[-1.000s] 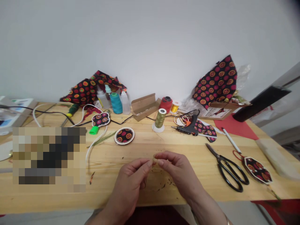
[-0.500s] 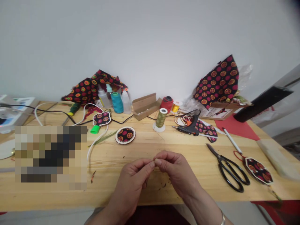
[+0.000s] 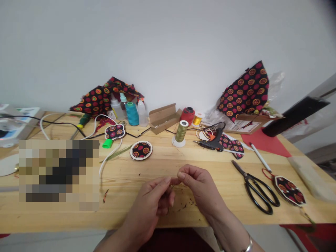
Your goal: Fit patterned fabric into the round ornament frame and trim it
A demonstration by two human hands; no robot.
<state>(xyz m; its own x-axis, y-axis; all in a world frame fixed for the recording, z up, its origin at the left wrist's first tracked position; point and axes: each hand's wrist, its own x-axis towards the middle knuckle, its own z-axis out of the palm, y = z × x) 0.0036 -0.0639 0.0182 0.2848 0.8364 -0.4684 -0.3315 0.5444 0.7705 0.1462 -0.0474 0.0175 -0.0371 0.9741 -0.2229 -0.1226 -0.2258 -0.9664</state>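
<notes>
My hands had drifted a touch to the right since the moment before, fingertips still meeting. The tiny piece (too small to make out) sat pinched between them, just above the near part of the desk. My left hand and right hand each had their grip closed on it, thumb to forefinger. Behind stood an olive thread spool; black scissors lay well to my right.

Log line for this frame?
left hand: pinches tiny item, unidentifiable | right hand: pinches same item | scissors: flat on table, right of hands
</notes>
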